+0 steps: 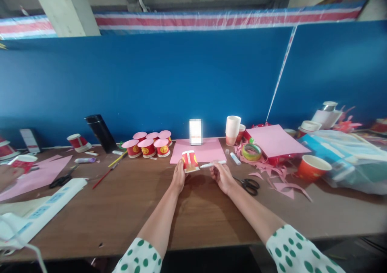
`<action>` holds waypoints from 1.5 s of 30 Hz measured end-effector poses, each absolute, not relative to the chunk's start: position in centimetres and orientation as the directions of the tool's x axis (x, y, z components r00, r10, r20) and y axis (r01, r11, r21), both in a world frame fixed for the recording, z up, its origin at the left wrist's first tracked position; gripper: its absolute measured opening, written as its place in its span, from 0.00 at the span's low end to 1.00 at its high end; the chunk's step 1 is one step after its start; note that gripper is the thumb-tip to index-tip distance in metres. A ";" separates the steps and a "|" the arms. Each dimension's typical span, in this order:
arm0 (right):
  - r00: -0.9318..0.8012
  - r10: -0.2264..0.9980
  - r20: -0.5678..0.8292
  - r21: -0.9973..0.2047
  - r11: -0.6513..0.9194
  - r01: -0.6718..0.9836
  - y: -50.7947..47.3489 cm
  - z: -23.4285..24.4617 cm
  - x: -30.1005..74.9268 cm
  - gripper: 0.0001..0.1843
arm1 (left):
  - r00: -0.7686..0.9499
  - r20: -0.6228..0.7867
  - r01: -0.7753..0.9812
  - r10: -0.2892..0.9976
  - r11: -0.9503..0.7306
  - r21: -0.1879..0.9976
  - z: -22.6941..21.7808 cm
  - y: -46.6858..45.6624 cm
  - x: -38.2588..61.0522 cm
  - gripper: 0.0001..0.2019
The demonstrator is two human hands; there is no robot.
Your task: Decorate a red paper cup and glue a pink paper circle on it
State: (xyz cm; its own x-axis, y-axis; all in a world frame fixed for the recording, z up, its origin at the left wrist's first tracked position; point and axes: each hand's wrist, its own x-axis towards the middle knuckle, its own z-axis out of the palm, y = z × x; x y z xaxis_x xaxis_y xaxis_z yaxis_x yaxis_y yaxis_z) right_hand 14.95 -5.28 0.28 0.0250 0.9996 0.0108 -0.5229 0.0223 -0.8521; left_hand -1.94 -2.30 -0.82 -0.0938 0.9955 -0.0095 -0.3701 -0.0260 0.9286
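In the head view, the 2 hands are apart: the left hand (179, 175) grips a red paper cup (188, 160) at its side, and the right hand (223, 177) pinches a white pen (213, 164) pointed at the cup's lower edge. The cup is held above the table (130, 208), near the front edge of a pink sheet (208, 149).

The pen could skid and leave a stray mark, since the wall is curved and nothing seems to brace the cup but 1 hand. Too tight a grip might dent it (paper cups usually give easily). The right wrist could nudge the scissors (250, 186) close beside it.

The pen's tip is too small to tell whether it touches the cup. Some left fingers are hidden behind the cup, and the scissors' blades are partly covered. A pixelated patch masks an upright object (196, 132); another person's hand (9, 178) is cut off at the left edge.
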 end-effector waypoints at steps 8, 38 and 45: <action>0.032 0.999 -0.005 -0.849 0.013 -0.528 -5.3 0.4 15.0 0.12 | 0.017 0.002 -0.423 1.000 0.006 0.906 0.2 -3.0 -2.0 0.27; 0.271 0.910 0.313 -0.935 0.345 -0.079 -5.5 0.2 15.0 0.19 | -0.004 0.030 -0.447 1.000 -0.029 0.894 0.2 -3.0 -2.1 0.21; 0.181 0.695 0.696 -0.684 0.567 0.459 -6.4 0.5 14.9 0.14 | 0.028 0.041 -0.507 0.999 -0.021 0.862 0.5 -3.1 -2.2 0.20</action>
State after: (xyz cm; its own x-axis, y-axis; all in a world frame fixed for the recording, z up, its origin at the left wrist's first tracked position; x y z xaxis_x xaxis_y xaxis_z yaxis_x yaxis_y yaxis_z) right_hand 14.88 -6.37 0.48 0.1807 0.6947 0.6963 0.4585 0.5668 -0.6845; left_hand -2.22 -3.10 0.46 0.0279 0.9988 0.0405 -0.5068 -0.0208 0.8618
